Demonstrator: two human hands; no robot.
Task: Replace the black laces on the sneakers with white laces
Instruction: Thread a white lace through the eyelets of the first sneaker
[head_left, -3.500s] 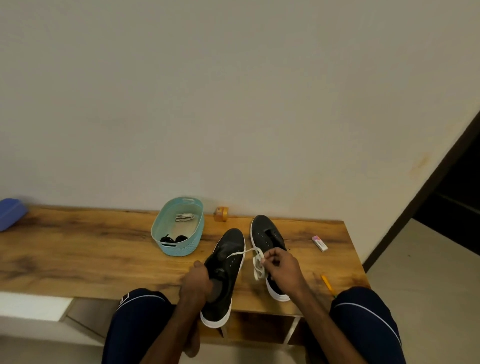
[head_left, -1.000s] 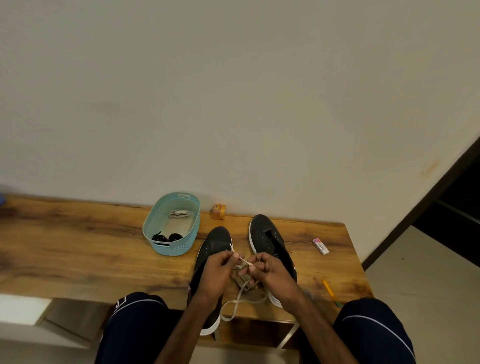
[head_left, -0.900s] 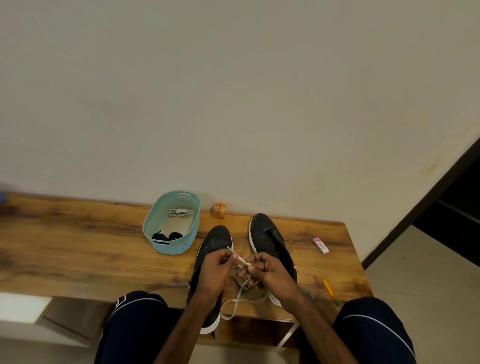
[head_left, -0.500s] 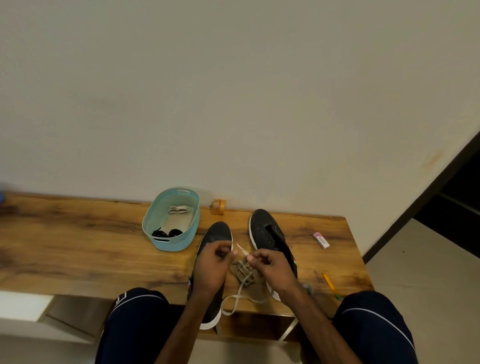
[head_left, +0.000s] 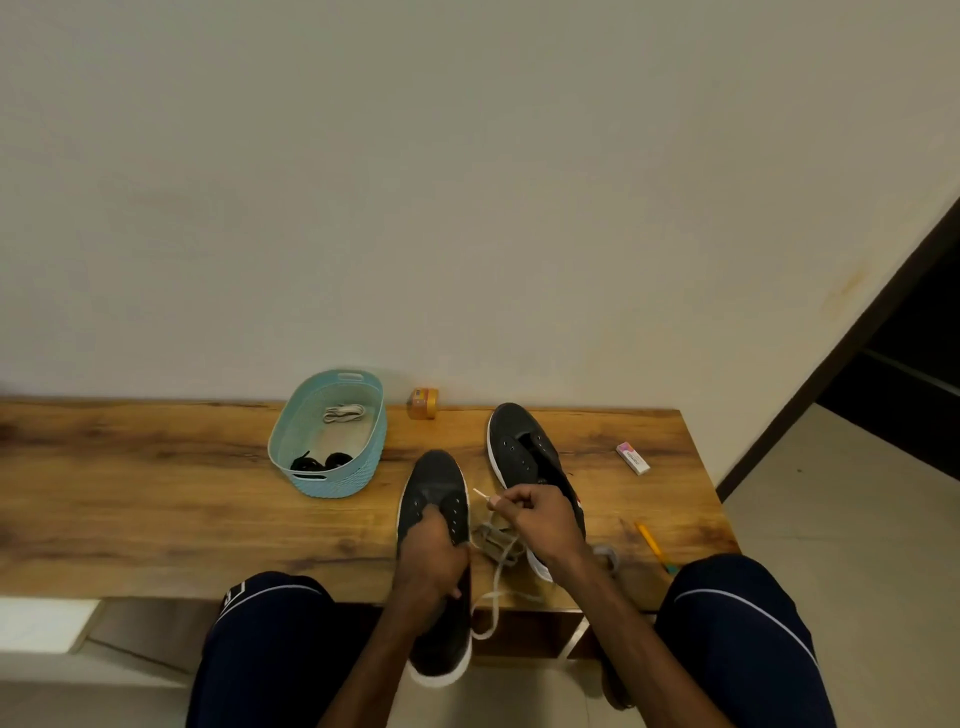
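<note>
A long wooden table (head_left: 156, 499) is standing with its far edge against a plain pale wall (head_left: 467, 182). Its right end is giving onto open tiled floor (head_left: 831, 519) and a dark doorway (head_left: 924, 353). A teal basket (head_left: 337, 480) is sitting near the wall, holding a bundled white lace (head_left: 344, 413) at its far end and black laces (head_left: 322, 461) at its near end. A small orange object (head_left: 423, 404) is lying just right of the basket, against the wall. An eraser (head_left: 632, 458) and a pencil (head_left: 652, 543) are lying towards the right end, the pencil close to the front edge.

Two black sneakers are sitting side by side. The far sneaker (head_left: 519, 447) is lying fully on the wood, while the near sneaker (head_left: 434, 483) is hanging its heel over the front edge between the person's knees. The left hand (head_left: 431, 561) is gripping the near sneaker at its opening, fingers curled round it. The right hand (head_left: 540, 519) is pinching a loose white lace (head_left: 496, 587) just behind its tip, beside the near sneaker's eyelets; the rest is trailing between the sneakers and dropping over the front edge.
</note>
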